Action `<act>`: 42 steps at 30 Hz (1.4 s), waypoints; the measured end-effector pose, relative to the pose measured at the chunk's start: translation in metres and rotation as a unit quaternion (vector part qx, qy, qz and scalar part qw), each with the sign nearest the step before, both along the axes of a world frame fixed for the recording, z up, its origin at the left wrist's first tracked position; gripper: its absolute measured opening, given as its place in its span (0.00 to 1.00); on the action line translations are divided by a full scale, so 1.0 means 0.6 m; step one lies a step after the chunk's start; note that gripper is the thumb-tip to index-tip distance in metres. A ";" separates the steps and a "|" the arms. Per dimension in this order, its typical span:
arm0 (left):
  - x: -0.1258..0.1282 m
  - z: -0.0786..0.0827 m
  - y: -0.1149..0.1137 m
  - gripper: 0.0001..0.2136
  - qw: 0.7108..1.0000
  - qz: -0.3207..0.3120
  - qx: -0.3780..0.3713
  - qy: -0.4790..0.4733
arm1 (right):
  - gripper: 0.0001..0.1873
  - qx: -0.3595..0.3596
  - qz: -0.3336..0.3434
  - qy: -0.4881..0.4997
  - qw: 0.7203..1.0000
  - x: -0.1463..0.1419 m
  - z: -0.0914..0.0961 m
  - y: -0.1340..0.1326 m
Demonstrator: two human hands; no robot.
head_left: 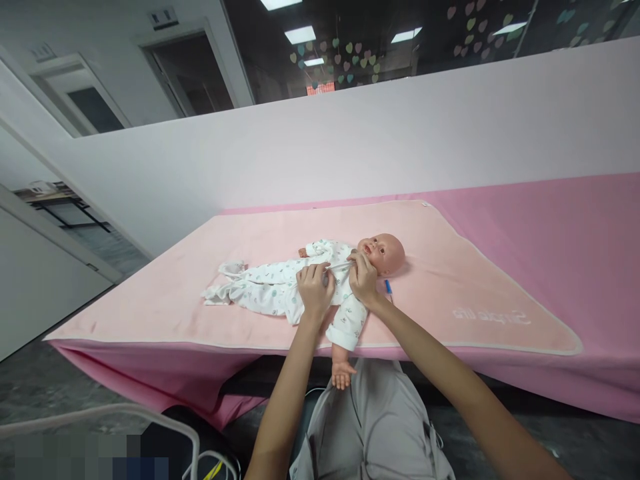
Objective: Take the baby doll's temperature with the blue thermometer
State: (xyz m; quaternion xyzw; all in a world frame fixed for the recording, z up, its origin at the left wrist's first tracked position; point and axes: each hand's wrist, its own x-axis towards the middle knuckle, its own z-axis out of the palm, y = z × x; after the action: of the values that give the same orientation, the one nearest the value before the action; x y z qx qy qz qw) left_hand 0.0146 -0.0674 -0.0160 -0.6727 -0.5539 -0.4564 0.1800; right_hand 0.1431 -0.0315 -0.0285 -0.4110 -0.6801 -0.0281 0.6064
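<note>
A bald baby doll point(393, 253) lies on its back, head to the right, dressed in a white patterned romper point(267, 299). My left hand point(316, 288) is closed on the front of the romper at the doll's belly. Up by the doll's neck, my right hand point(363, 277) pinches the romper's edge near the collar. The cloth between my hands looks drawn taut. One doll arm point(342, 363) hangs over the table's front edge, palm up. A small blue tag point(389, 287) lies beside the doll's head.
A pale pink blanket point(480, 287) lies under the doll, over a darker pink cloth point(565, 240) covering the table. Behind stands a white partition point(350, 147). A white tube point(125, 408) curves at the lower left, near a dark seat.
</note>
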 end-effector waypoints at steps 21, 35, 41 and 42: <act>-0.062 -0.021 -0.039 0.07 0.997 0.063 -0.026 -0.044 | 0.14 -0.025 -0.004 0.015 1.000 -0.001 -0.003 0.001; -0.059 -0.023 -0.039 0.09 0.996 0.084 -0.035 -0.021 | 0.14 -0.022 -0.004 0.028 0.999 -0.004 -0.004 0.002; -0.062 -0.026 -0.036 0.09 0.996 0.082 -0.027 -0.022 | 0.15 -0.036 -0.002 0.036 0.999 -0.004 -0.004 0.003; -0.062 -0.026 -0.036 0.09 0.996 0.085 -0.026 -0.023 | 0.15 -0.035 -0.002 0.037 0.999 -0.003 -0.004 0.003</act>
State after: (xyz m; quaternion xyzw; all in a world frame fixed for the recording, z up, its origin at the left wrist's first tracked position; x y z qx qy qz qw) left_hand -0.0226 -0.0890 -0.0317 -0.6172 -0.6248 -0.4400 0.1874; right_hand 0.1411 -0.0297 -0.0310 -0.4342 -0.6570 0.0091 0.6162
